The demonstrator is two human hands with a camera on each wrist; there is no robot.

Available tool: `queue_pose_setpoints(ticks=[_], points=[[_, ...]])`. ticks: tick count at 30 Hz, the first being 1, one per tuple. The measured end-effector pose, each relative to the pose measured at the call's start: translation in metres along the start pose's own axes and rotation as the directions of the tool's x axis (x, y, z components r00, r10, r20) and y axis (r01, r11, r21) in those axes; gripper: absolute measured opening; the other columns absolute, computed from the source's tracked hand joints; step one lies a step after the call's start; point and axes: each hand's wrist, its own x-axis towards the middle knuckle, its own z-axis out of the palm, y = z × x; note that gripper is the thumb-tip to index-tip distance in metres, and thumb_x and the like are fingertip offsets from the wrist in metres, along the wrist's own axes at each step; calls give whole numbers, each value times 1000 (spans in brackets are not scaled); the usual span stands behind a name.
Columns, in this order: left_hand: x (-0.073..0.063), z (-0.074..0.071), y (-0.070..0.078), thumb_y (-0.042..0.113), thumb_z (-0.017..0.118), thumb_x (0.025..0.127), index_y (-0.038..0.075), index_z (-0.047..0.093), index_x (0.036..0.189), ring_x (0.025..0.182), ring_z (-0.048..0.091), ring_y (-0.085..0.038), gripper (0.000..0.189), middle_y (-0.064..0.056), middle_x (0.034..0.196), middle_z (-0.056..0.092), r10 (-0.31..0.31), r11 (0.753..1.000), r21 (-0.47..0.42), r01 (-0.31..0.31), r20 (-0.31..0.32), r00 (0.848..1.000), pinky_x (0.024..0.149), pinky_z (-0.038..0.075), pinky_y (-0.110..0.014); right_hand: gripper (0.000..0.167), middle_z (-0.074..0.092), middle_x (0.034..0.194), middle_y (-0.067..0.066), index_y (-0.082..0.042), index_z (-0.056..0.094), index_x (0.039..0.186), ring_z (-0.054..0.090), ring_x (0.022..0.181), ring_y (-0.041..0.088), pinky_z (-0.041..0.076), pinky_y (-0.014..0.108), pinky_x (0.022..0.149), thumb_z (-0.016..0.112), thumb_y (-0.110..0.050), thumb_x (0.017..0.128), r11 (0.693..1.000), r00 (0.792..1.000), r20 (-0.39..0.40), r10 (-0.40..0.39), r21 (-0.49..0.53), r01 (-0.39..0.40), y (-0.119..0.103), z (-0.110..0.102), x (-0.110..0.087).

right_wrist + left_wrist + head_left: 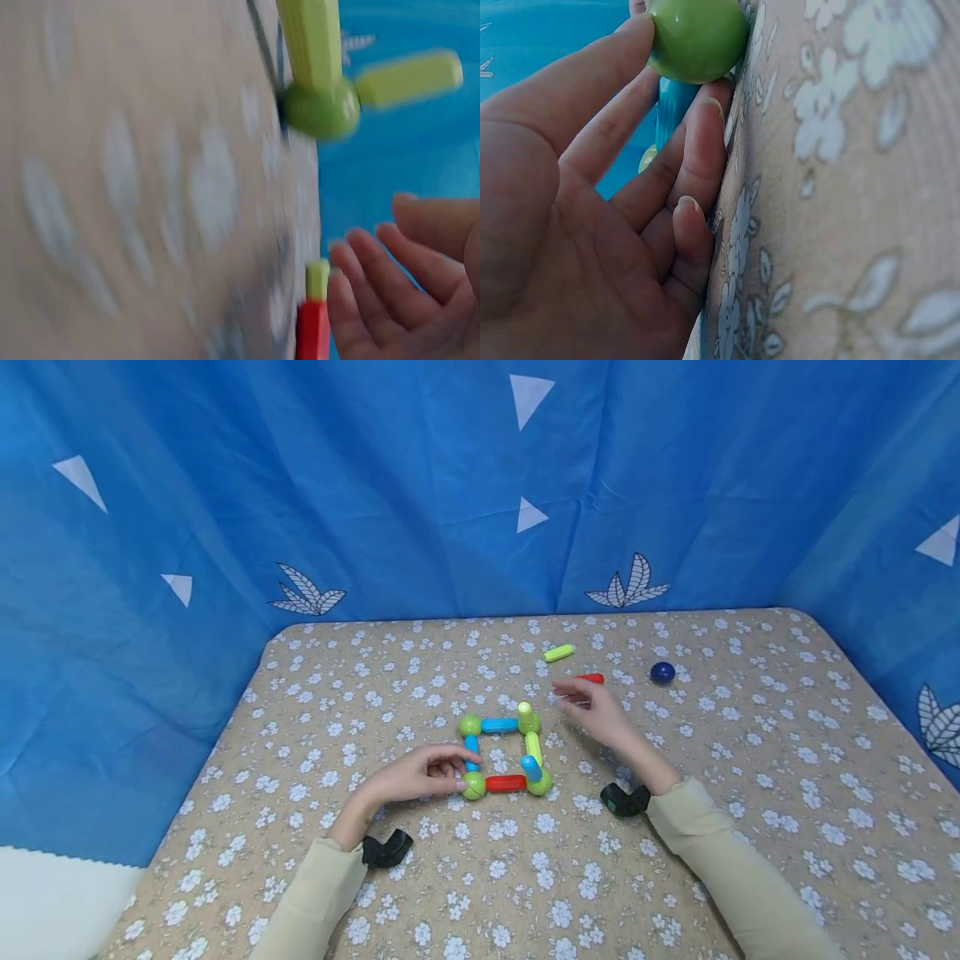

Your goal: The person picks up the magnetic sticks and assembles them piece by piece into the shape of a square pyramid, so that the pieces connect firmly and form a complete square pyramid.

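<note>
A square frame of green balls and coloured rods lies on the table. Its near-left green ball (474, 786) is held by my left hand (420, 772), the thumb against it and fingers curled at its far side. A red rod (506, 783) forms the near side, blue rods (498, 725) the far and left sides, a yellow-green rod (533, 747) the right. From the right-hand corners rise an upright blue rod (531, 767) and an upright yellow-green rod (525, 712). My right hand (596, 714), holding nothing, hovers beside a loose red rod (592, 678), partly hidden by its fingers.
Farther back lie a loose yellow-green rod (558, 652) and a dark blue ball (662, 673). A flowered cloth (465, 910) covers the table. Blue curtains (420, 485) hang behind it and along both sides.
</note>
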Motion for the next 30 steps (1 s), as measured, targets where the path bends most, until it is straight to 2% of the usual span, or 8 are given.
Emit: queue_pose_setpoints(ticks=[2, 4, 7, 12, 16, 21, 26, 30], points=[[0, 0, 0, -1, 60, 90, -7, 55, 123, 77, 53, -26, 35, -14, 95, 58, -5, 1000, 3, 5, 0, 1000, 66, 46, -32, 36, 57, 119, 20, 3, 52, 128, 53, 107, 33, 43, 45, 91, 56, -4, 93, 998, 998, -62, 27, -61, -31, 3, -9, 4], [1, 0, 0, -1, 61, 89, -7, 55, 123, 77, 53, -27, 35, -15, 95, 58, -9, 1000, 4, 9, -1, 1000, 66, 46, -32, 37, 54, 123, 23, 4, 52, 129, 50, 111, 36, 41, 48, 93, 57, -3, 93, 990, 995, -90, 50, -130, -62, 5, -15, 9], [1, 1, 0, -1, 60, 90, -7, 55, 123, 76, 52, -26, 34, -14, 94, 58, -5, 1000, 2, 5, 1, 1000, 66, 46, -32, 39, 50, 129, 23, 2, 51, 131, 45, 118, 38, 37, 50, 96, 58, -4, 93, 959, 992, -92, 90, -261, -111, 9, -22, 16], [2, 2, 0, -1, 60, 90, -7, 55, 123, 76, 52, -25, 34, -14, 93, 58, -9, 1000, -8, 9, 2, 1000, 65, 46, -29, 38, 51, 128, 24, 4, 53, 128, 45, 118, 38, 37, 51, 96, 60, -1, 90, 914, 989, -84, 120, -380, -143, 12, -24, 25], [1, 2, 2, -2, 60, 89, -6, 55, 123, 77, 52, -26, 34, -14, 93, 58, -20, 1000, -8, 20, -2, 1000, 66, 45, -28, 33, 56, 120, 23, 6, 58, 121, 50, 111, 37, 40, 50, 92, 60, 3, 89, 894, 987, -106, 124, -419, -158, 15, -23, 29], [0, 2, 3, -1, 61, 89, -6, 56, 123, 77, 52, -26, 34, -14, 94, 58, -22, 1000, 1, 22, -8, 1000, 66, 45, -28, 27, 61, 111, 23, 6, 63, 115, 56, 99, 36, 44, 50, 86, 60, 3, 88, 884, 984, -138, 112, -438, -162, 16, -23, 31], [0, 3, 2, -1, 60, 90, -6, 55, 123, 77, 52, -25, 34, -14, 94, 58, -21, 1000, 3, 21, -9, 1000, 65, 45, -27, 30, 60, 113, 23, 5, 61, 118, 56, 102, 36, 45, 49, 86, 59, 3, 89, 884, 985, -133, 106, -440, -155, 14, -22, 30], [0, 3, 1, 1, 61, 89, -5, 56, 123, 76, 52, -24, 35, -13, 94, 59, -10, 1000, 22, 10, -13, 1000, 64, 45, -28, 32, 58, 116, 23, 5, 59, 121, 55, 105, 36, 45, 48, 87, 59, 3, 90, 907, 989, -113, 99, -399, -136, 12, -22, 27]])
